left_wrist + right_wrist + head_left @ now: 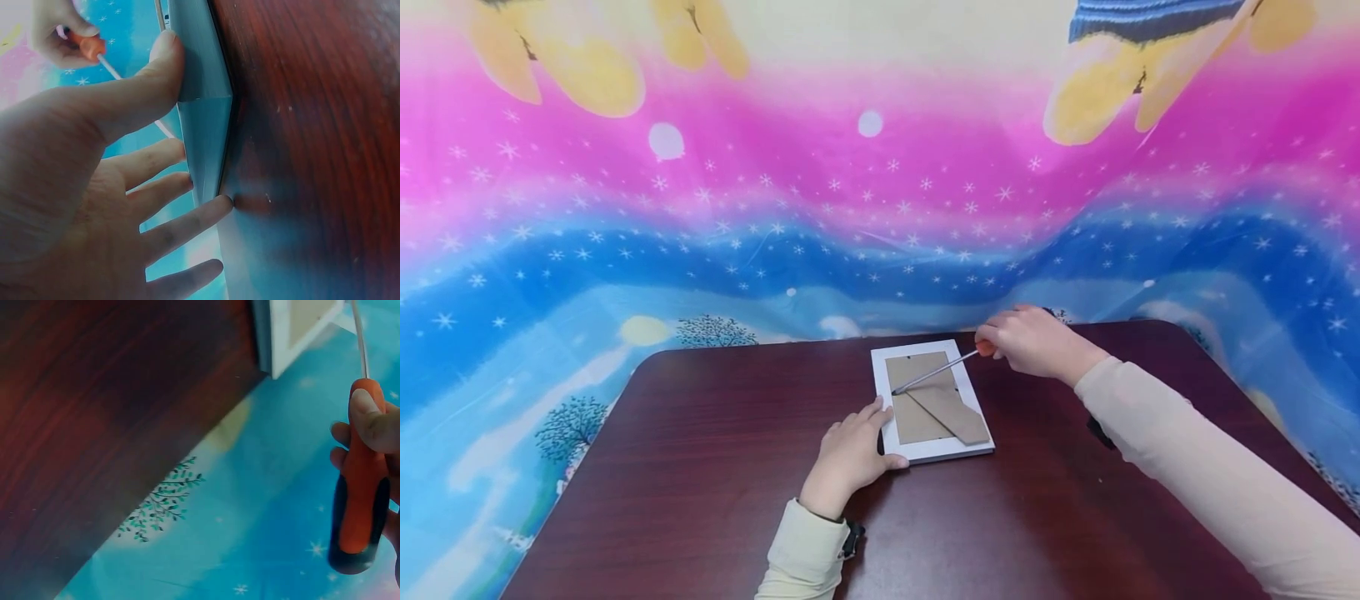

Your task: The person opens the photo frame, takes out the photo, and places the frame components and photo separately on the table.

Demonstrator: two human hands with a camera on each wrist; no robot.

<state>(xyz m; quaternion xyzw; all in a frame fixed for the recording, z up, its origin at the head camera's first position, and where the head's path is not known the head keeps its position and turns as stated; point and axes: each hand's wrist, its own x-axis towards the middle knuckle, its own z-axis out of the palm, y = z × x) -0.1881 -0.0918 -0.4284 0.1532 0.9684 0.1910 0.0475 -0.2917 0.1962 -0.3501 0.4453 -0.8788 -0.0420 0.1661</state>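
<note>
A white picture frame (917, 349) lies back side up on the table, showing its brown backing board (917, 425) and a slanting stand flap (955, 410). My left hand (850, 450) rests at its near left corner. The thumb touches the near edge while fairly straight fingers spread along the left side. From the right, my right hand (1033, 342) grips a screwdriver (359, 487) by its orange and black handle. Its metal shaft crosses the backing at a slant, and the tip meets the left inner edge of the frame, near small dark spots that may be fastening tabs.
The dark red-brown wooden table (715, 450) surrounds the frame. Behind it hangs a colourful cloth (850, 208) with snowflakes and trees, reaching down to the table's far edge. A dark band (853, 540) sits at the left wrist.
</note>
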